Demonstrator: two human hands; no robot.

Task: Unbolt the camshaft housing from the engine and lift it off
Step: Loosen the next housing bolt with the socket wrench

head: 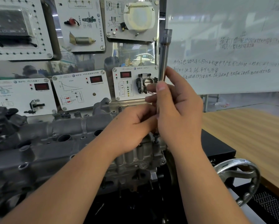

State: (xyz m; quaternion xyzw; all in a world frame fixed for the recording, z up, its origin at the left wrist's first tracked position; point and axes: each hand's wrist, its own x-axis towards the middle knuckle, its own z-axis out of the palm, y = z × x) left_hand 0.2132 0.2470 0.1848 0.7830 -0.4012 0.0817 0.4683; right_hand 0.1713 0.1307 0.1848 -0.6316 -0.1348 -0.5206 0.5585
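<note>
Now | right hand point(176, 107) grips upright wrench point(165, 50) | left hand point(132, 126) pinches its lower shaft | above housing point(80, 126)

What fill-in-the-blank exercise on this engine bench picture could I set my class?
1. The right hand holds a long metal ____ upright.
2. The left hand grips low on the same tool, just above the ____ of the engine.
3. Behind the wrench, on the right, stands a ____ covered in handwriting.
4. At lower right sits a round metal ____.

Missing words: wrench; right end; whiteboard; handwheel
</note>
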